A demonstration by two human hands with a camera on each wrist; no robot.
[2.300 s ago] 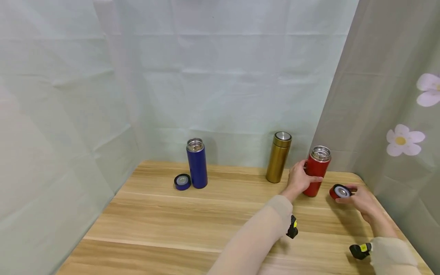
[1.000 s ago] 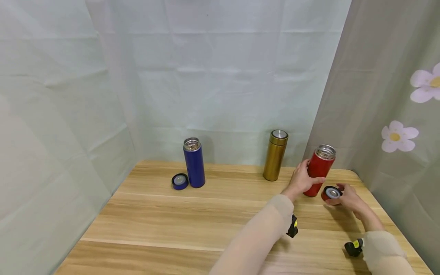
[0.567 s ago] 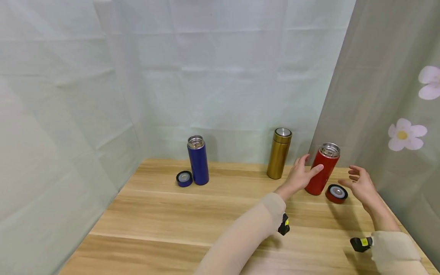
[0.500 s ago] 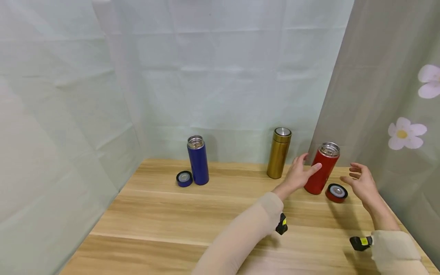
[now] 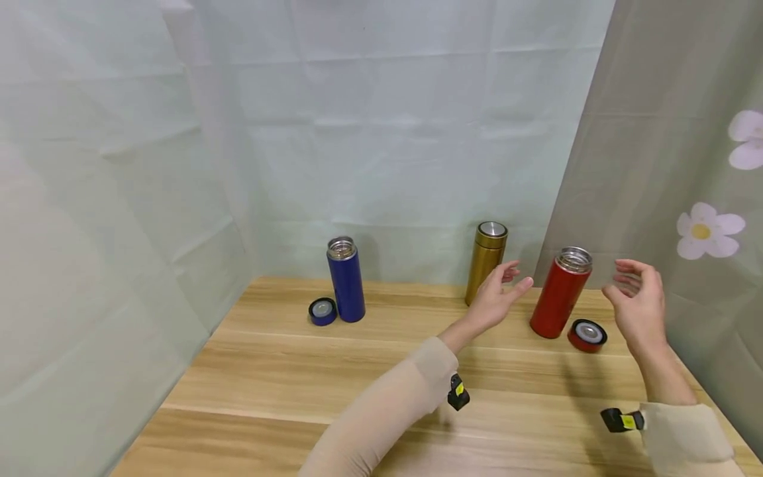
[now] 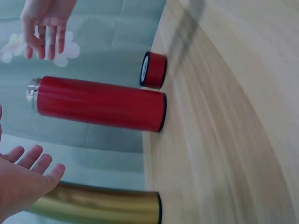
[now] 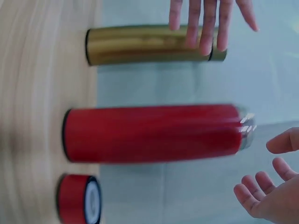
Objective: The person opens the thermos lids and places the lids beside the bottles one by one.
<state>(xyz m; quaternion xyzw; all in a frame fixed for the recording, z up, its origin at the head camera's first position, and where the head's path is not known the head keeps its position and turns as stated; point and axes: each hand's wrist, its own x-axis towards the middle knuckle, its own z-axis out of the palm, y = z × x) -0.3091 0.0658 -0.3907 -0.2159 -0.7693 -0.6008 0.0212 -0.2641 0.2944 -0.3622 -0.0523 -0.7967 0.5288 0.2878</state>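
Note:
A red thermos flask (image 5: pixel 559 298) stands upright without its lid, its steel mouth bare. Its red lid (image 5: pixel 587 336) lies upside down on the table at its right. My left hand (image 5: pixel 493 299) is in the air left of the red flask, fingers spread and holding nothing. It overlaps the gold thermos flask (image 5: pixel 485 262), which has its lid on. To the right of the red flask, my right hand (image 5: pixel 642 305) hovers with loosely bent fingers and nothing in them. In the right wrist view, the red flask (image 7: pixel 154 134) sits between both hands.
A blue thermos flask (image 5: pixel 346 281), also without its lid, stands at the back left of the wooden table (image 5: pixel 286 384). Its blue lid (image 5: pixel 322 311) lies upside down just left of it. Pale cloth (image 5: pixel 369 132) hangs behind and on both sides.
My right hand has set the red lid down beside the red flask, let go and risen. My left hand has let go of the red flask and drawn back to the left.

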